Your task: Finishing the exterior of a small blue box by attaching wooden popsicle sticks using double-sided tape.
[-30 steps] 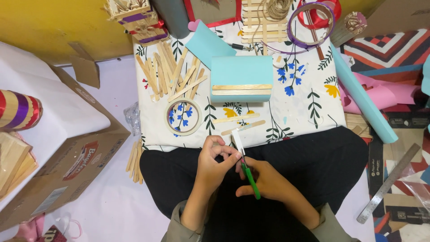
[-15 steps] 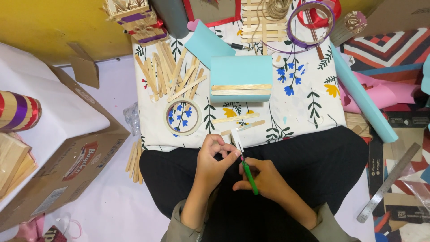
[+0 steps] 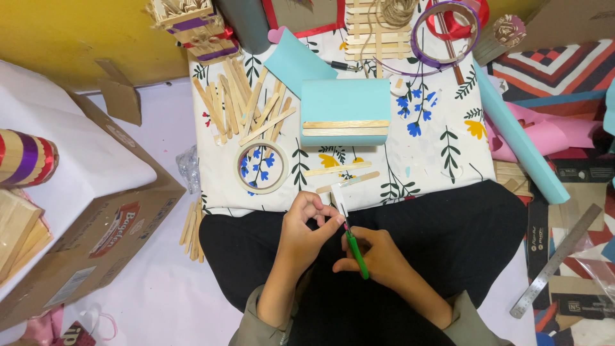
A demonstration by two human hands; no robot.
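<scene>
My left hand pinches a small white strip above my lap, fingers closed on its lower end. My right hand grips a green-handled cutter, its tip meeting the strip near my left fingertips. Both hands hover over my black-trousered legs, just below the edge of the floral cloth. Two loose wooden sticks lie on the cloth right above the hands. A light blue box with wooden sticks glued across its front sits further up.
A roll of tape and a pile of wooden sticks lie at left on the cloth. A blue paper roll and a metal ruler lie at right. A cardboard box stands at left. A purple hoop sits at the top.
My hands have stayed over my lap. The white strip and cutter shifted only slightly between my fingers.
</scene>
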